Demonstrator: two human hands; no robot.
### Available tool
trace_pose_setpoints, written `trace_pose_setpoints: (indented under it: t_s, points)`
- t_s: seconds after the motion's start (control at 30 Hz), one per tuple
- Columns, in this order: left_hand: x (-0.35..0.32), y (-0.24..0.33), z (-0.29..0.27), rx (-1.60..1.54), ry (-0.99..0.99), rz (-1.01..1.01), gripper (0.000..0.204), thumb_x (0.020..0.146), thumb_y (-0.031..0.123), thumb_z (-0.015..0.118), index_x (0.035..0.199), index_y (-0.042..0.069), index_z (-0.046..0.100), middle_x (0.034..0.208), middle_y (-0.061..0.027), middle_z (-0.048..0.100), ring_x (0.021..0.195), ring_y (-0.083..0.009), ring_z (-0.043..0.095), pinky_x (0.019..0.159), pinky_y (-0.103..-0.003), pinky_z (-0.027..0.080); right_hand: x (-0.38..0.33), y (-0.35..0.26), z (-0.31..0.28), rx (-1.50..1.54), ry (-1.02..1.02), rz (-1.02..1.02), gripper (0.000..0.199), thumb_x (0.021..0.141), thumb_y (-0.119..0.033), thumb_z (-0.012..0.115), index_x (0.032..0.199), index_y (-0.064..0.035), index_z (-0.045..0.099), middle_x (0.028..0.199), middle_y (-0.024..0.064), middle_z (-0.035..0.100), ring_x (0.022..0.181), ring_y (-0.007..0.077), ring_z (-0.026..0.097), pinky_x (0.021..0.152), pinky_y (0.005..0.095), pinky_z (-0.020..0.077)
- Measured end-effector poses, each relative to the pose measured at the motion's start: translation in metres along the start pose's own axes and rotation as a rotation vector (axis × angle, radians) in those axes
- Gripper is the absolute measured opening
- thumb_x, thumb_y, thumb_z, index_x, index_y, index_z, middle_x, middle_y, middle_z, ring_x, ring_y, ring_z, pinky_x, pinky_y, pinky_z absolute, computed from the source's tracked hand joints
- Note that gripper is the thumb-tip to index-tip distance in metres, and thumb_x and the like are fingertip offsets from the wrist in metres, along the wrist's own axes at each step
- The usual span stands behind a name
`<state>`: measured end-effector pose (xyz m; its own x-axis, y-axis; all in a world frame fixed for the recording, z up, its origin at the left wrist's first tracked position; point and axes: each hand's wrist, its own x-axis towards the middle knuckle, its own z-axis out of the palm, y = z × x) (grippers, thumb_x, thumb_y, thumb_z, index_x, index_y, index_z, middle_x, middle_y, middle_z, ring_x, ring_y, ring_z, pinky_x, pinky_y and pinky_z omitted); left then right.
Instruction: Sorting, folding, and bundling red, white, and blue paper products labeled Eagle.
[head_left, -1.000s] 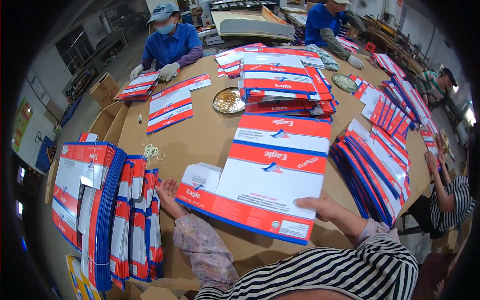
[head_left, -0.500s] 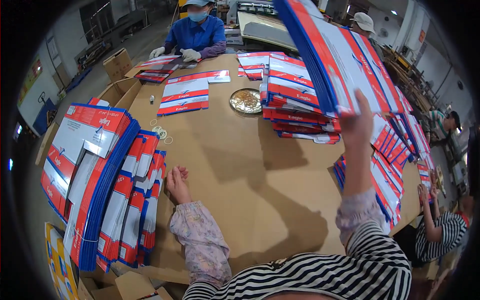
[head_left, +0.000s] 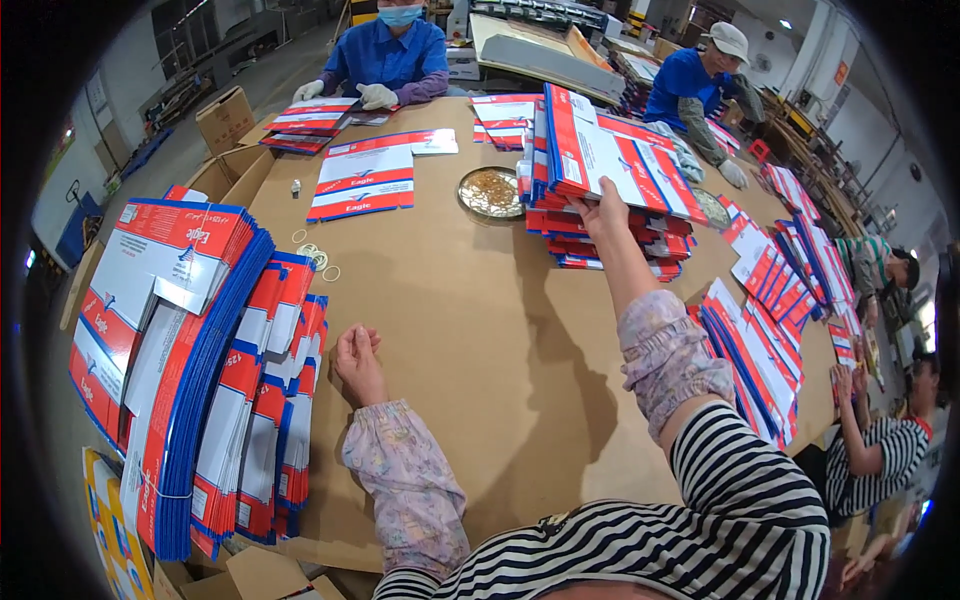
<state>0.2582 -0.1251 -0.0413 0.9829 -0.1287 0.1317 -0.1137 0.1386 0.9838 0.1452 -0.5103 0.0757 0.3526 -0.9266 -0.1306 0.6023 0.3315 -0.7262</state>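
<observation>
A bundle of flat printed cartons (head_left: pixel 625 168), red, white and blue, lies on a stack of similar cartons (head_left: pixel 590 247) beyond the middle of the table. My right hand (head_left: pixel 607 212) is closed on its near edge, thumb on top, the other fingers partly hidden. Loosely curled, my left hand (head_left: pixel 358 360) rests on the table with nothing visible in it. Beside it on the left stand upright bundles of flat cartons (head_left: pixel 268 400). A thick bundle of cartons (head_left: pixel 190 370), with a band around its lower end, leans at the far left.
Pale rubber bands (head_left: pixel 313 257) and a round dish (head_left: pixel 490 192) lie on the brown table (head_left: pixel 450 330). One flat carton (head_left: pixel 365 178) is spread behind them. More cartons (head_left: pixel 755 350) cover the right side. Co-workers (head_left: pixel 395 60) stand across the table and at the right.
My right hand has brought the raised carton bundle down and away from me onto the stack. My left hand has barely moved. A co-worker at the back right has come into fuller view.
</observation>
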Motion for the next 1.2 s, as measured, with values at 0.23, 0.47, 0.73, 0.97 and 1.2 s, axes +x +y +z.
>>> trace_pose_setpoints:
  t_s: [0.23,0.47,0.73,0.97,1.2]
  points:
    - [0.004,-0.007,0.002,-0.01,0.003,0.002,0.021,0.094,0.018,0.052,0.103,-0.001,0.058,0.088,-0.008,0.064,0.076,-0.0133,0.062,0.068,-0.025,0.051,-0.003,-0.006,-0.004,0.007,-0.044,0.058,0.04,0.091,-0.023,0.052,0.121,-0.0017,0.038,0.109,0.0141,0.054,0.102,0.0274,0.058,0.077,0.0473,0.0579]
    - [0.006,0.004,-0.005,-0.012,0.028,-0.004,0.02,0.095,0.018,0.052,0.1,0.0,0.059,0.087,-0.0065,0.064,0.075,-0.0128,0.061,0.068,-0.025,0.05,-0.013,-0.009,0.006,0.006,-0.058,0.14,0.041,0.09,-0.026,0.055,0.122,-0.0048,0.038,0.112,0.0147,0.054,0.103,0.0279,0.058,0.078,0.0482,0.0569]
    - [0.014,-0.017,-0.01,0.043,-0.033,-0.054,0.024,0.094,0.022,0.052,0.102,0.001,0.058,0.088,-0.007,0.064,0.077,-0.0141,0.061,0.071,-0.026,0.05,-0.061,-0.077,-0.061,-0.602,-0.436,0.322,0.041,0.093,-0.032,0.053,0.116,0.0019,0.049,0.11,0.0179,0.062,0.093,0.0252,0.064,0.075,0.0363,0.0553]
    - [0.033,-0.023,-0.019,0.052,-0.042,-0.036,0.032,0.093,0.029,0.055,0.109,0.001,0.057,0.096,-0.0093,0.064,0.082,-0.0157,0.062,0.071,-0.027,0.05,-0.047,-0.223,-0.263,-1.659,0.021,-0.393,0.06,0.086,-0.05,0.053,0.115,0.0023,0.059,0.108,0.0204,0.063,0.101,0.0321,0.06,0.089,0.0364,0.046]
    - [-0.012,-0.025,0.02,0.045,-0.187,-0.122,0.029,0.092,0.025,0.057,0.11,0.001,0.057,0.096,-0.0095,0.063,0.081,-0.0149,0.061,0.069,-0.026,0.05,-0.105,-0.219,-0.407,-2.125,0.277,-0.028,0.072,0.088,-0.058,0.041,0.137,-0.0051,0.039,0.14,0.0203,0.039,0.131,0.0339,0.036,0.105,0.0435,0.0324]
